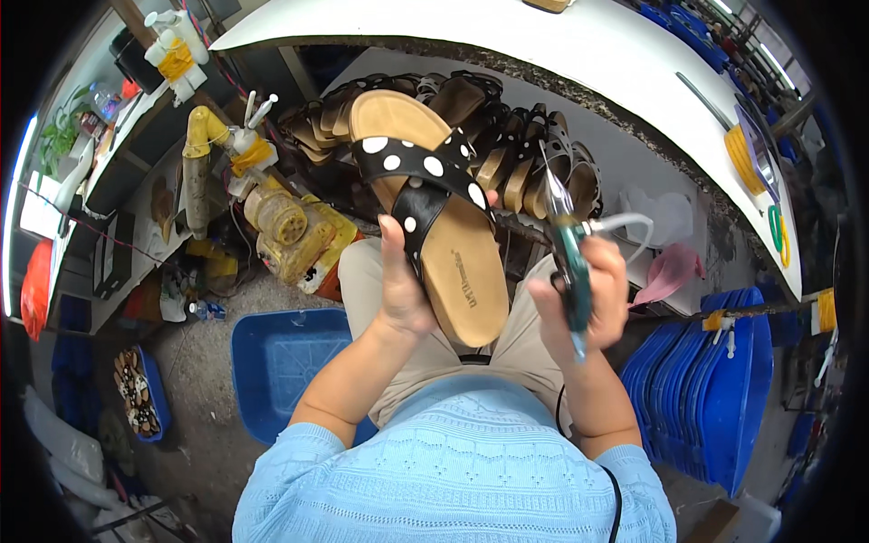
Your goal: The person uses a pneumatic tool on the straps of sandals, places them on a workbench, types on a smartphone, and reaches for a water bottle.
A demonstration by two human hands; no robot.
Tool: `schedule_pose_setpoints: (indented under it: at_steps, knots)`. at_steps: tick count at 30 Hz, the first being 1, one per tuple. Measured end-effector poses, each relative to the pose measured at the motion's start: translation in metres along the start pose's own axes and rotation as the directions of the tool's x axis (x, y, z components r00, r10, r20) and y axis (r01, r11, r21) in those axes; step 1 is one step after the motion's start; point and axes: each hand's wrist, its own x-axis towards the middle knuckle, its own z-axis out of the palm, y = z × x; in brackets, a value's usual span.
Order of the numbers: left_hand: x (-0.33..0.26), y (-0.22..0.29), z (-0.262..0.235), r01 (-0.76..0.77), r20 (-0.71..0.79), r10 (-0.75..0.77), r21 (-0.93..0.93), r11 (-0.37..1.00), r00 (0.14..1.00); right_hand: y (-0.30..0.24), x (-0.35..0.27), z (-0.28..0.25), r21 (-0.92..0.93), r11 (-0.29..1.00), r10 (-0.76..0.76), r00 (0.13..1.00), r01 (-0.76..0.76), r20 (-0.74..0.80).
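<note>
My left hand (401, 291) grips a sandal (463, 271) by its side, thumb along the edge and fingers mostly hidden beneath. It has a tan footbed and crossed black straps with white dots, and is held up above my lap, sole facing down. To its right, my right hand (599, 303) is wrapped round a green-handled tool (570, 262) with a pointed metal nozzle and a whitish tube at its side. The nozzle points up and away from me, apart from the sandal. Exactly what kind of tool it is I cannot make out.
Several more sandals (516, 176) stand in rows on a shelf under the white tabletop (453, 23). A yellow-stained machine (290, 222) is at the left. Blue bins lie on both sides: one (288, 348) left of my legs, a stack (701, 389) at right.
</note>
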Motion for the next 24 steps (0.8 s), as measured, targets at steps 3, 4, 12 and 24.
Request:
schedule_pose_setpoints:
  at_steps: [3, 4, 12, 24]
  knots:
    - [0.008, 0.006, 0.012, -0.017, -0.033, 0.019, 0.06, 0.998, 0.999, -0.014, -0.003, -0.022, 0.104, 0.994, -0.05, 0.99, 0.036, 0.13]
    - [0.009, 0.007, 0.023, -0.013, -0.176, 0.057, 0.241, 0.97, 0.983, -0.021, -0.003, -0.026, 0.115, 0.993, -0.043, 0.981, 0.021, 0.188]
    - [0.007, -0.005, 0.031, -0.037, -0.204, 0.098, 0.283, 0.958, 0.974, -0.025, -0.003, -0.007, -0.04, 0.999, 0.043, 0.96, -0.033, 0.277]
    - [0.001, -0.003, 0.03, -0.056, -0.246, 0.128, 0.281, 0.958, 0.961, -0.025, -0.001, 0.001, -0.092, 0.993, 0.1, 0.957, -0.078, 0.271]
